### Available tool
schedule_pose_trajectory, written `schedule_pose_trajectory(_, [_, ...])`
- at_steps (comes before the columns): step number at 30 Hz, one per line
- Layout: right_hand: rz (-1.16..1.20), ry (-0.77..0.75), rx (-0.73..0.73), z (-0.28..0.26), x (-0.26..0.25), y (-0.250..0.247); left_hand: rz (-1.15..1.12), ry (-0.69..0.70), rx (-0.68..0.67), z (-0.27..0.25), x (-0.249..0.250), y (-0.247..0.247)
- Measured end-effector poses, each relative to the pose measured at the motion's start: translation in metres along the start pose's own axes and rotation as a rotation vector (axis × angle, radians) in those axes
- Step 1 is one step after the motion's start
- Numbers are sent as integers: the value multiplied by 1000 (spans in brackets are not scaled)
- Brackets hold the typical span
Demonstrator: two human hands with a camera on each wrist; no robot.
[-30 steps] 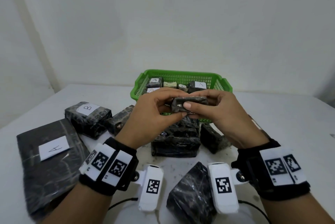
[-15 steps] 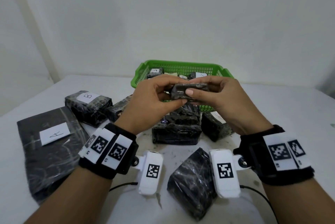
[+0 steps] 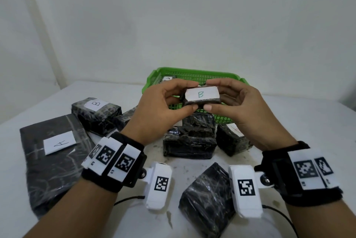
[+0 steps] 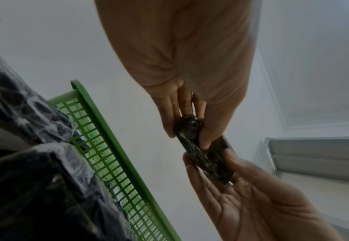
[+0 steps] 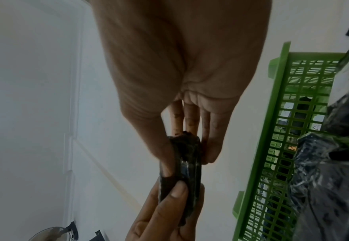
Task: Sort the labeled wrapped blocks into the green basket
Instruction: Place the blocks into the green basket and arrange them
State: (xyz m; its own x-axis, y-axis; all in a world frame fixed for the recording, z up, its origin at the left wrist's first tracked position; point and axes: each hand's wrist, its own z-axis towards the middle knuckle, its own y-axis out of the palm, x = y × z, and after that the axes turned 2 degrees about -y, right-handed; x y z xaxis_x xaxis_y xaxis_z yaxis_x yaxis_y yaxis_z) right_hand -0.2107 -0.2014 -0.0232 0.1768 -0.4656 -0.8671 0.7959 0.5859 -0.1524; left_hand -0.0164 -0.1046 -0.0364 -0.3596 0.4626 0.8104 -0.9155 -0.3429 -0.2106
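Observation:
A small black wrapped block [image 3: 201, 96] with a white label marked B is held up in front of the green basket [image 3: 194, 73]. My left hand [image 3: 187, 96] pinches its left end between thumb and fingers. My right hand [image 3: 212, 95] pinches its right end the same way. The label faces me. In the left wrist view the block [image 4: 202, 151] shows edge-on between both hands, with the basket [image 4: 112, 146] below. The right wrist view shows the block [image 5: 187, 163] edge-on too, beside the basket [image 5: 272, 130]. At least one labelled block [image 3: 167, 78] lies inside the basket.
On the white table lie a flat black package labelled A [image 3: 55, 153], a block labelled B [image 3: 96, 110], a pile of wrapped blocks [image 3: 189, 141] under my hands, one with a red-marked label [image 3: 231, 139], and a block [image 3: 206, 199] near the front edge.
Both hands have lifted the small block and turned it over, so its white B label now faces me instead of its dark side.

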Motion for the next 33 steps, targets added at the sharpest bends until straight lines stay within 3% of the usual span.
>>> schedule_pose_trajectory(4, [126, 151, -28, -1, 1, 4, 26, 22, 10, -1, 0, 1])
schedule_pose_trajectory(9, [110, 179, 68, 1, 6, 8, 92, 88, -18, -2, 0, 4])
schedule_pose_trajectory(15, [231, 260, 23, 1, 1, 3, 123, 122, 36, -1, -1, -1])
schedule_pose_trajectory(26, [162, 230, 49, -1, 1, 11, 145, 148, 5, -3, 2, 3])
schedule_pose_trajectory(30, [183, 228, 62, 0, -1, 5, 116, 106, 46, -1, 0, -2])
schedule_pose_trajectory(33, [49, 144, 80, -1, -1, 0, 88, 35, -34, -3, 1, -1])
